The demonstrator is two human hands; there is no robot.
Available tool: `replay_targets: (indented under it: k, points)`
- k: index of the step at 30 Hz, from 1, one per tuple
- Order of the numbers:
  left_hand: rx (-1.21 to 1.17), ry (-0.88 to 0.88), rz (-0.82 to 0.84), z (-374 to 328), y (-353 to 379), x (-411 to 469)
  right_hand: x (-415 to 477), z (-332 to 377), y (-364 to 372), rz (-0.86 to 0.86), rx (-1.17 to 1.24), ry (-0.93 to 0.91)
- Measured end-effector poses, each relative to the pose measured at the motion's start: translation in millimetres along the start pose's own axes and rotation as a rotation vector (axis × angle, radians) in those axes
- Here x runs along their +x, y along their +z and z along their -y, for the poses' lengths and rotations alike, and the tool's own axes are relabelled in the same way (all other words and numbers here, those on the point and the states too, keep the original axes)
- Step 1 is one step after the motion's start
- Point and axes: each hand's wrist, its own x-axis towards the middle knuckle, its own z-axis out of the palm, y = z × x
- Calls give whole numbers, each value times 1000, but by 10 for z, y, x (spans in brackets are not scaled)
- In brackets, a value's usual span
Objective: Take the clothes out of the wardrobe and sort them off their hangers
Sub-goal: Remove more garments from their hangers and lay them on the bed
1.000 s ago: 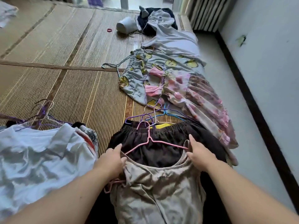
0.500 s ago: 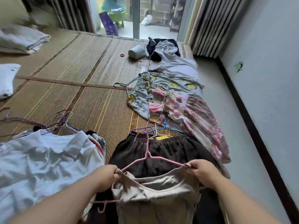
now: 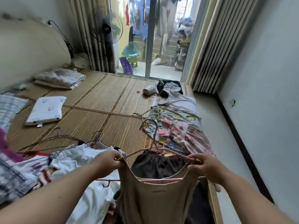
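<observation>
Beige camisole [image 3: 158, 201] hangs on a pink hanger [image 3: 160, 180], held up over a dark brown garment [image 3: 158, 165] on the woven mat [image 3: 100, 120]. Left hand [image 3: 107, 160] fingers pinch one strap at the hanger's end. Right hand [image 3: 204, 165] fingers pinch the other strap.

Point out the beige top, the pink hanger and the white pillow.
beige top [image 3: 155, 204]: head view, chest panel.
pink hanger [image 3: 161, 180]: head view, bottom bar.
white pillow [image 3: 45, 110]: head view, top face.

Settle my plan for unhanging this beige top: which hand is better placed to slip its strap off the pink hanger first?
Left hand, probably: its fingers pinch a strap of the beige top at the exposed tip of the pink hanger. The right hand covers its end.
</observation>
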Motion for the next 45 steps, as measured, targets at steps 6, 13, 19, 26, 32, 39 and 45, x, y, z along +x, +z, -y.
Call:
replay_targets:
  k: [6,13,19,26,32,39,45]
  points:
    - [-120,71,-89,-340,-739,-610,-676,475,-402,-96,-51,-115]
    - [-144,227,-125,-1185,-1227,-919,-1339,517,-1135,-257,120,-178]
    - [-81,273,-211,-2289,-945,-714,-1681,-54,-1857,-550,105,-203]
    - [1,232,-167,-3738,88,-109,-1811,-1454,-2930,-639,92,-127]
    - [-146,182,-107,-4917,1266,447,-1765,-2777,-3887,-553,43,-46]
    - [-157,150,-110,-5850,2079,911,-1476,-3613,-4720,-496,-72,60]
    - [-164,187,-133,-6238,2158,1326,-966,-3816,-5128,-566,-176,74]
